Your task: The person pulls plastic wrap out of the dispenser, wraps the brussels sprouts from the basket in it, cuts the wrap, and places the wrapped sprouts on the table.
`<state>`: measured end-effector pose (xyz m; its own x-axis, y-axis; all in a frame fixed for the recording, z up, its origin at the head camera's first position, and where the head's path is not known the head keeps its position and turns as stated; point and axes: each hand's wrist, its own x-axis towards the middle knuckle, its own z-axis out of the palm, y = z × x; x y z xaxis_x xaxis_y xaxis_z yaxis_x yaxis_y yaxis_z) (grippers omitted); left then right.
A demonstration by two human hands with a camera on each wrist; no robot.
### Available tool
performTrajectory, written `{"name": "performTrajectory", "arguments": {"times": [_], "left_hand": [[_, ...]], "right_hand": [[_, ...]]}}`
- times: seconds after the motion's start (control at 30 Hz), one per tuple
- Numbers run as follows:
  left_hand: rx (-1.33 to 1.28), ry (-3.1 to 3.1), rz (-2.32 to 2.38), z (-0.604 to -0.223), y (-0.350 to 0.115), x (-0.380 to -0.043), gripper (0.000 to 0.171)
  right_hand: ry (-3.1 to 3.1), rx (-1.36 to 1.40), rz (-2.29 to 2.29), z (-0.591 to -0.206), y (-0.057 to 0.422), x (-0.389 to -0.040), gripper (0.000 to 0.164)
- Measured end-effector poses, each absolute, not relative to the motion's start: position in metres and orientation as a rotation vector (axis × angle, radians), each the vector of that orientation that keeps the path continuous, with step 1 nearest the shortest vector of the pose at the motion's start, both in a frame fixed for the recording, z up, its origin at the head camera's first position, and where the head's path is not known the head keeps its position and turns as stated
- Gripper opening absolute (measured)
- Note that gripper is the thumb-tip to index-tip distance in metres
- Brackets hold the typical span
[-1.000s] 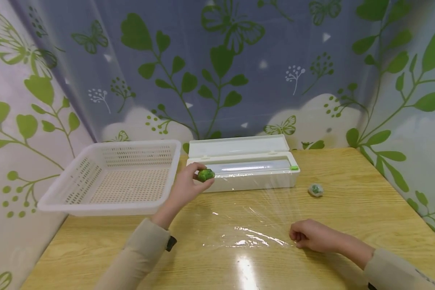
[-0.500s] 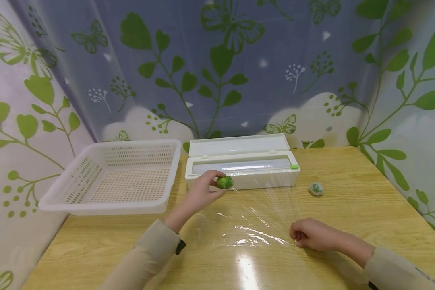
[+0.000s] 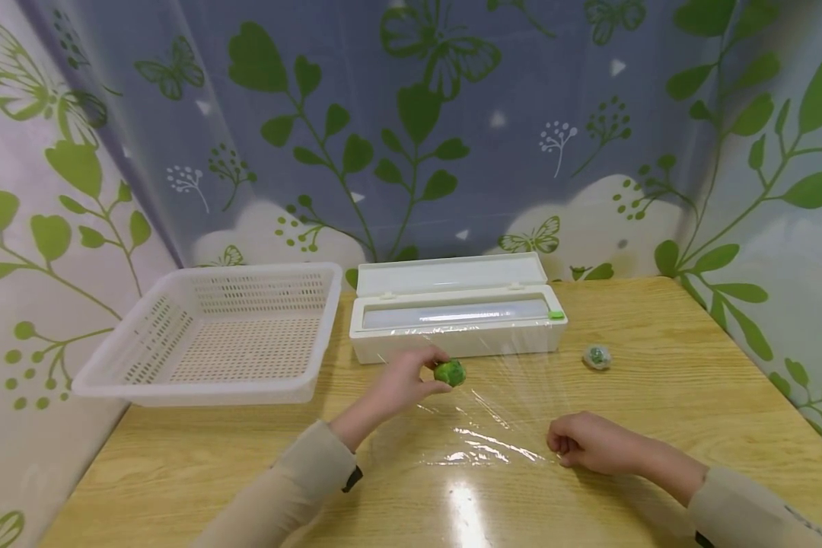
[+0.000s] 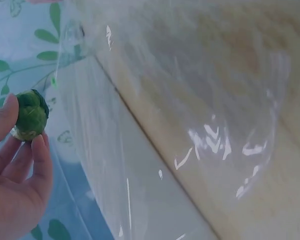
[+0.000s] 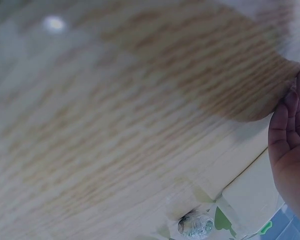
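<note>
Between thumb and fingertips, my left hand [image 3: 404, 380] pinches a green Brussels sprout [image 3: 450, 372], seen also in the left wrist view as a small leafy ball [image 4: 31, 115]. The hand is over a sheet of clear cling film [image 3: 486, 426] drawn toward me from a white dispenser box [image 3: 452, 342]. My right hand [image 3: 592, 443] pinches the film's near right corner, fingers curled; the right wrist view has this hand [image 5: 292, 125] at the edge. Inside the box, its lid raised, lies the film roll [image 3: 452, 314].
A white perforated basket [image 3: 205, 394] stands at the left. Right of the box lies a film-wrapped green-and-white ball [image 3: 597, 357]. A green slider [image 3: 555, 315] sits at the box's right end. A patterned curtain [image 3: 418, 190] rises behind the wooden table [image 3: 657, 335].
My left hand has carried the Brussels sprout right and toward me, from in front of the box's left end to over the film. The right hand has stayed at the film's corner.
</note>
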<state>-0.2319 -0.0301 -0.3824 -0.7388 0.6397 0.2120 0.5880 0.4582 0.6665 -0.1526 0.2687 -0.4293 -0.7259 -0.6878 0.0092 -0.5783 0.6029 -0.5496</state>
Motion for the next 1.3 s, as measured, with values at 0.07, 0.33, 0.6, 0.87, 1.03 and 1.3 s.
{"name": "performTrajectory", "arguments": {"times": [0.07, 0.33, 0.6, 0.87, 1.03, 1.3], "left_hand": [[1.100, 2.608, 1.130, -0.385, -0.027, -0.231, 0.031], [1.075, 2.568, 0.994, -0.395, -0.016, -0.226, 0.029], [1.003, 2.501, 0.943, -0.406, -0.009, -0.222, 0.027], [0.967, 2.498, 0.899, -0.413, -0.008, -0.222, 0.028], [0.987, 2.501, 0.881, -0.414, -0.006, -0.224, 0.027], [1.040, 2.552, 0.775, -0.416, -0.008, -0.225, 0.024]], "right_hand": [[2.626, -1.048, -0.792, -0.429, 0.269, -0.153, 0.022], [2.606, -1.007, -0.790, -0.426, 0.267, -0.152, 0.020], [2.616, -0.997, -0.776, -0.424, 0.267, -0.151, 0.019], [2.630, -1.010, -0.734, -0.421, 0.266, -0.151, 0.020], [2.657, -1.042, -0.713, -0.420, 0.266, -0.151, 0.021], [2.681, -1.131, -0.685, -0.424, 0.265, -0.151, 0.018]]}}
